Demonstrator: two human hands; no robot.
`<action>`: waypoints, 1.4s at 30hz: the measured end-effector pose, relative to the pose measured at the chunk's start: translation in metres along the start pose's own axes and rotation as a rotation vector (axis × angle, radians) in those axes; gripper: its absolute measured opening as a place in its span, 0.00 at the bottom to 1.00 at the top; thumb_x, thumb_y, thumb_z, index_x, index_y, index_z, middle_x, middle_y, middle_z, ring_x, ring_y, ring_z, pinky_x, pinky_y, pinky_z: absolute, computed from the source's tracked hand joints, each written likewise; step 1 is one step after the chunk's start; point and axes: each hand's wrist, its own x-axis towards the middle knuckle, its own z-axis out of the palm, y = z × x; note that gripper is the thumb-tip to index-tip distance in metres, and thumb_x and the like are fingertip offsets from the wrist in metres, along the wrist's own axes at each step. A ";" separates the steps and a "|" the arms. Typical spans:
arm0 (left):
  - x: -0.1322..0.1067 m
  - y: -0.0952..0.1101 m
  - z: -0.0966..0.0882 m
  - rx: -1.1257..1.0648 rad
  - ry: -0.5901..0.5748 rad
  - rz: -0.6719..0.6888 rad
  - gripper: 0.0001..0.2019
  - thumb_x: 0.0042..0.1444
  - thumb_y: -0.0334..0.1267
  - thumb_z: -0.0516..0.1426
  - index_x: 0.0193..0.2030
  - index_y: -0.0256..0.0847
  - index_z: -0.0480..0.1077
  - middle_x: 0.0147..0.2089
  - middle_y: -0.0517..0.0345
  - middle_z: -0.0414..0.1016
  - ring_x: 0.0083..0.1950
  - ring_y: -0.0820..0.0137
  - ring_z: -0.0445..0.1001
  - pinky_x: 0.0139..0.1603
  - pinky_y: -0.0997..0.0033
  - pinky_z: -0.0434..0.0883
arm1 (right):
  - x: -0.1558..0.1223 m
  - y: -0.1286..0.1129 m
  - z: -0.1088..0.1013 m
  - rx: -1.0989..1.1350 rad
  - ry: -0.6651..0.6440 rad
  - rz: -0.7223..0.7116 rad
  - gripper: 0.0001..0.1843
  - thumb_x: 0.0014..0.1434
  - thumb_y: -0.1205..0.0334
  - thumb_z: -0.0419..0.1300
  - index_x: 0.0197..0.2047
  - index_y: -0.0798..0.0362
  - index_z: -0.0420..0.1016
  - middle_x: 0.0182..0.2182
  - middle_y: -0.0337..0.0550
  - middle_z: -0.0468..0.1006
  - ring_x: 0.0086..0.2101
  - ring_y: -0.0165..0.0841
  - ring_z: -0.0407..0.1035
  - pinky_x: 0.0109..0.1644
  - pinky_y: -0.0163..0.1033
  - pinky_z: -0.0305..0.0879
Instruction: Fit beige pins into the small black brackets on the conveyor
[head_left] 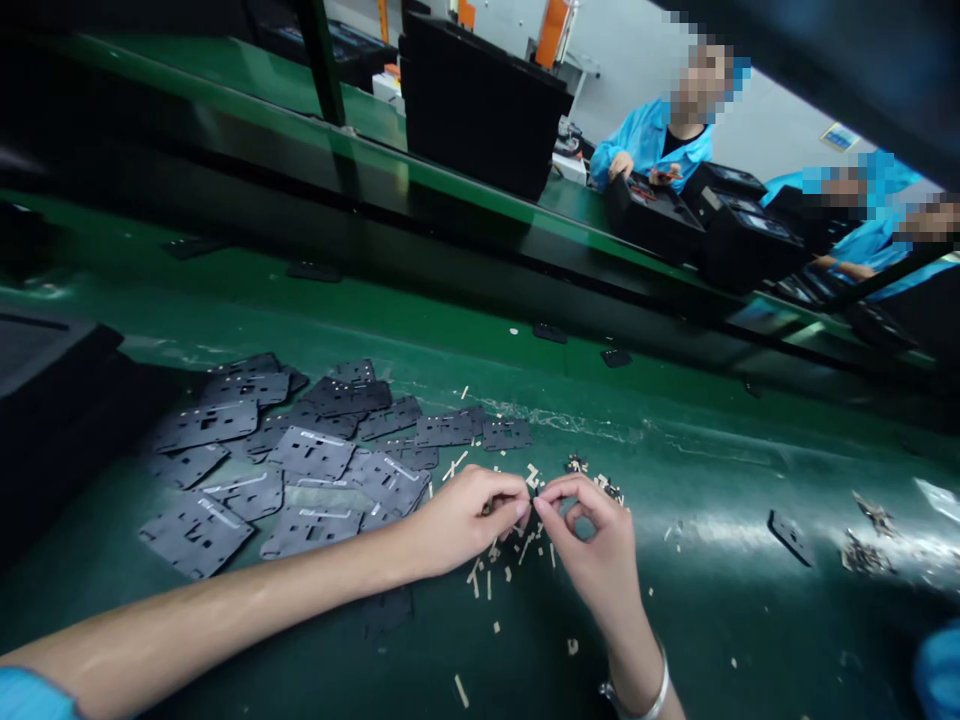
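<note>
My left hand (474,515) and my right hand (592,535) meet just right of the table's middle, fingertips almost touching. Both are closed in a pinch at a tiny black piece (533,497) between them; its kind is too small to make out. Pale paper-like scraps (489,585) lie scattered under and around the hands. A little heap of small dark bits (576,463) is just beyond my right hand. To the left of my left hand spreads a loose pile of flat black plates (311,453) with cut-outs, some bearing a light strip.
A single black plate (790,537) and a heap of small parts (866,553) lie at right on the green table (720,620). A dark box (52,400) stands at left. Behind a raised ledge, people in blue (652,140) work by black bins (652,215).
</note>
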 end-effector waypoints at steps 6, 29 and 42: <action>0.072 -0.006 -0.031 0.563 0.242 -0.004 0.06 0.59 0.33 0.52 0.36 0.41 0.70 0.34 0.61 0.75 0.36 0.70 0.72 0.37 0.74 0.67 | -0.003 0.004 -0.005 -0.050 0.329 -0.066 0.03 0.56 0.67 0.59 0.30 0.52 0.70 0.28 0.40 0.72 0.25 0.28 0.65 0.28 0.34 0.61; 0.236 -0.031 -0.036 0.596 0.362 -0.238 0.15 0.61 0.39 0.54 0.53 0.36 0.64 0.53 0.49 0.67 0.49 0.62 0.70 0.48 0.55 0.70 | -0.005 0.014 0.002 -0.258 0.257 -0.189 0.07 0.57 0.72 0.54 0.30 0.52 0.67 0.25 0.40 0.70 0.25 0.30 0.64 0.28 0.34 0.59; 0.150 0.001 -0.021 -0.187 0.226 -0.095 0.09 0.62 0.38 0.52 0.40 0.32 0.65 0.29 0.58 0.70 0.26 0.74 0.72 0.25 0.75 0.70 | 0.003 0.023 -0.008 0.186 0.380 0.102 0.07 0.54 0.59 0.59 0.28 0.54 0.72 0.25 0.41 0.73 0.23 0.30 0.65 0.24 0.31 0.60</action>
